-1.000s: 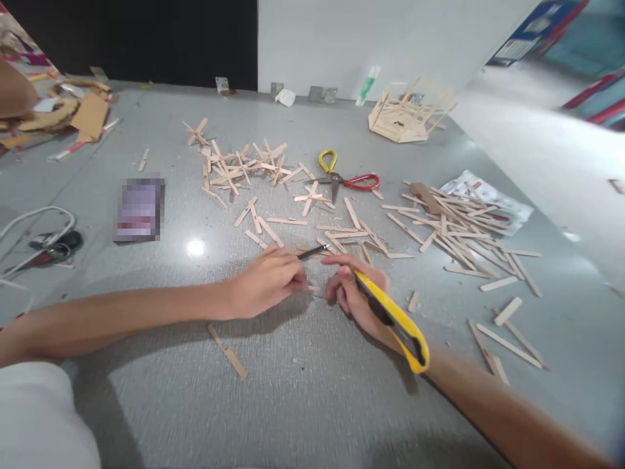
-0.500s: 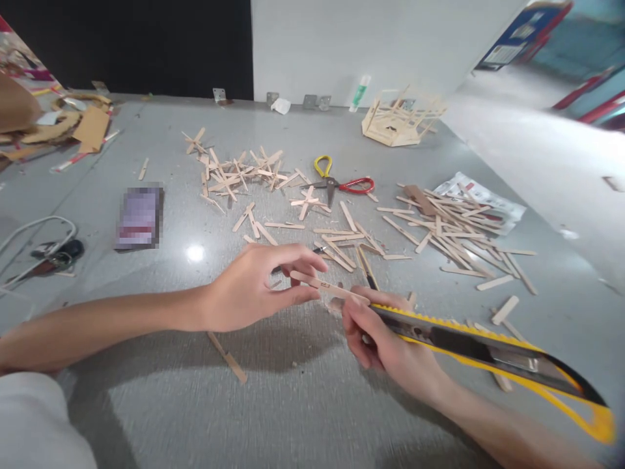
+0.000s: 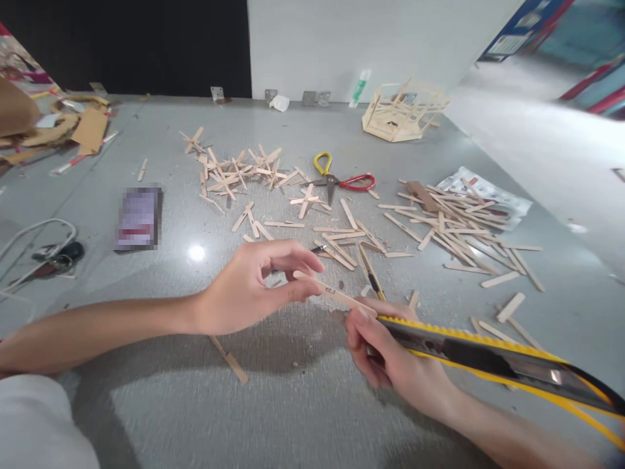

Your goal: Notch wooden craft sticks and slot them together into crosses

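Note:
My left hand point(image 3: 258, 283) pinches the left end of a marked wooden stick point(image 3: 336, 294) between thumb and fingers. The stick slants down to the right, above the table. Its right end is between the thumb and fingers of my right hand point(image 3: 390, 345). A yellow and black utility knife point(image 3: 478, 355) also rests in my right hand, its handle reaching toward the right edge of the view. Beyond my hands lie loose sticks point(image 3: 334, 251), a pen tip point(image 3: 319, 249) and a slim yellow cutter point(image 3: 372, 272).
Scissors point(image 3: 331, 180) with yellow and red handles lie open mid-table. Stick piles point(image 3: 239, 170) spread behind and to the right point(image 3: 463, 225). A hexagonal stick frame point(image 3: 393, 127) and glue tube point(image 3: 360, 89) stand at the back. A blurred purple object point(image 3: 139, 218) and cable point(image 3: 36, 225) are left.
My left thumb and fingers have closed on the stick's left end. My right hand, with the knife, has moved slightly right and down.

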Demonstrator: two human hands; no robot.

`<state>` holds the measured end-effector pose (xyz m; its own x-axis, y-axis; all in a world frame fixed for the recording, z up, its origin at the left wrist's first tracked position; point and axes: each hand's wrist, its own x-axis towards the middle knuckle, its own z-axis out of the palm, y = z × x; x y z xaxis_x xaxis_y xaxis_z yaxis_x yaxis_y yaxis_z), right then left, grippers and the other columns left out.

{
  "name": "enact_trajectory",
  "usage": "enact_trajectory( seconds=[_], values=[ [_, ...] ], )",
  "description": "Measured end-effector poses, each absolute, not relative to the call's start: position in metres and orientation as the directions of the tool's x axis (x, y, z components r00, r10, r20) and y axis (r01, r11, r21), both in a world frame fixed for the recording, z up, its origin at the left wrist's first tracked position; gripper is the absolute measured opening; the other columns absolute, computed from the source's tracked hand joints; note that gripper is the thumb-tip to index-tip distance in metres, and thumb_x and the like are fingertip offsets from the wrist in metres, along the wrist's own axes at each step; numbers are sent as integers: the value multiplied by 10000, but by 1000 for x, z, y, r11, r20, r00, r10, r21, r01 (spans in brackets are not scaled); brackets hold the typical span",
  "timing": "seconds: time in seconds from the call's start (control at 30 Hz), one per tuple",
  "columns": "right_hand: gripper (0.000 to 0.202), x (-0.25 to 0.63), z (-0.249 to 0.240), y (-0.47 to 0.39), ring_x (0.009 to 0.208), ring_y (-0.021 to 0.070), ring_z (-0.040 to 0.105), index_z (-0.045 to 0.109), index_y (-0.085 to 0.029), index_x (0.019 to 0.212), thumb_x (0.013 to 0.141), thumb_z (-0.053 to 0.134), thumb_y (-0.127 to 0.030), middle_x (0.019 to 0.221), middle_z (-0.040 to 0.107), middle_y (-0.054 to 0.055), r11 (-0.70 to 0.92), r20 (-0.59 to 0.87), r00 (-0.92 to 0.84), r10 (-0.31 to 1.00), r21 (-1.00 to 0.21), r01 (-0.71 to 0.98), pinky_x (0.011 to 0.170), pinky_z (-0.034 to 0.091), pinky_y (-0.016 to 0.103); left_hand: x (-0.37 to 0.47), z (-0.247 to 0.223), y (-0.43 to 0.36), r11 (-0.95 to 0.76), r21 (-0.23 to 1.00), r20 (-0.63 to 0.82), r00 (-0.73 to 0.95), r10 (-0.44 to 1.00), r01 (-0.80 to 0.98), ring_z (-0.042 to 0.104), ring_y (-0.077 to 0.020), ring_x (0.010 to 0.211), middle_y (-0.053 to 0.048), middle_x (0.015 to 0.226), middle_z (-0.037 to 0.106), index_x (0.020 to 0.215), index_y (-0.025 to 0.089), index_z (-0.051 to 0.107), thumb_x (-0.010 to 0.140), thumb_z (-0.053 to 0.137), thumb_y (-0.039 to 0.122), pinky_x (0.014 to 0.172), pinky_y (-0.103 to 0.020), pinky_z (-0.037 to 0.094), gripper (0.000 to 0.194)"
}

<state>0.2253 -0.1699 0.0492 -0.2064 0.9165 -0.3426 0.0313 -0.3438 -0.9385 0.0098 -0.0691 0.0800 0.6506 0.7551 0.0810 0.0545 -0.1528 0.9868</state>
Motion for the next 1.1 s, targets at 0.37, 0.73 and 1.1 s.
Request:
enact_trajectory(
  seconds=[0.37, 0.73, 1.1],
  values=[
    [463, 230, 47, -170, 323, 70, 352, 645, -210, 881, 947, 590, -666, 460, 571, -39, -190, -188, -186, 964, -982, 8, 326, 250, 181, 9, 79, -70, -293, 956, 209, 653, 728, 21, 741, -128, 744, -28, 804, 782, 888, 147, 735, 914, 745, 148, 716, -218, 581, 28],
    [152, 223, 51, -170, 367, 82, 524, 634, -234, 905, 1026, 593, -316, 553, 653, -42, 123, 124, 1, 992, -981, 148, 380, 409, 182, 10, 66, -70, -698, 712, 586, 610, 533, -74, 762, -132, 834, -47, 934, 809, 1012, 182, 735, 948, 706, 95, 770, -225, 597, 112],
    [401, 231, 36, -165, 442, 121, 529, 664, -237, 1132, 1045, 472, -577, 600, 614, -31, 133, 138, 8, 990, -969, 207, 418, 410, 236, 10, 69, -65, -472, 864, 244, 675, 697, 175, 678, -102, 691, 6, 768, 759, 902, 172, 756, 954, 714, 217, 667, -193, 507, 81]
  ],
)
